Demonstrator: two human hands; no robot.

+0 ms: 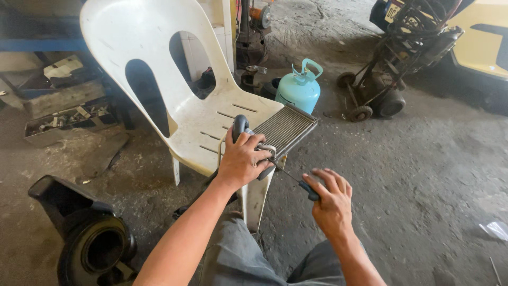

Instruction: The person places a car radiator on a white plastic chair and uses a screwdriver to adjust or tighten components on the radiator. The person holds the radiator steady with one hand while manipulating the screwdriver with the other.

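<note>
Left hand: left hand [242, 160] is curled shut over the near end of the finned metal core [284, 127], fingers wrapped down around the grey pipe fitting [241, 126] and the silver tube beside it — knuckles up, thumb side toward the chair back.
Right hand: right hand [332, 200] is pinched closed on the dark handle of a screwdriver [300, 183]; thumb and first fingers grip the handle, the other fingers are loosely bent above it.
Screwdriver: thin shaft runs up and left from the handle to the core's near end, just beside the left hand's fingers; whether the tip touches a screw cannot be told.
Finned metal core: flat, rectangular, ribbed grey face up, lying on the front right corner of the chair seat with its far end overhanging the edge.
Chair: white plastic chair [174, 79] with two tall openings in its back and slots in the seat, standing on the dirty concrete floor [439, 175].
Knees: grey trousers show at the bottom of the view, just below the chair's front edge.
Around: a pale blue gas cylinder [299, 90] stands behind the core; a wheeled cart with hoses [394, 58] is well apart to the right; a black moulded blower housing [87, 233] lies on the floor at the lower left — a tray of scrap parts [66, 122] sits beyond it.
</note>
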